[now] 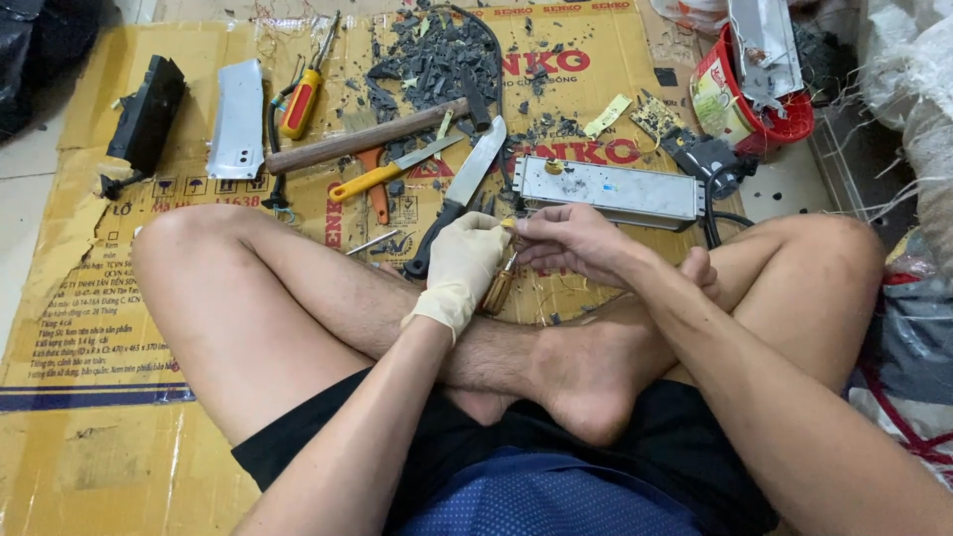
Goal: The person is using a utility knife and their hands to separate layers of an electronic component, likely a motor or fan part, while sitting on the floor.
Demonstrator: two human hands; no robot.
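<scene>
Head view, floor: flattened cardboard (99, 328) covers the floor; its left edge is torn, with tile beyond it.
Open room: bare cardboard lies near left, beside the person's knee; the far middle is crowded.
Far clutter: hammer (367, 136), knife (459, 194), yellow screwdriver (303, 99), orange-handled tool (382, 174) and black shards (432, 55) lie close together.
Metal box (611, 191): long, grey, just beyond the hands, its cable running right.
Right edge: red bucket (769, 114) and bags hem that side in.
Left hand (462, 266): gloved, wrist bent up over the crossed shins, fingers closed around a wooden-handled tool (498, 288).
Right hand (571, 241): bare, forearm coming in from the right over the knee, fingertips pinching the tool's top end, touching the glove.
Tool's place: upright between both hands, above the ankles, near the box.
</scene>
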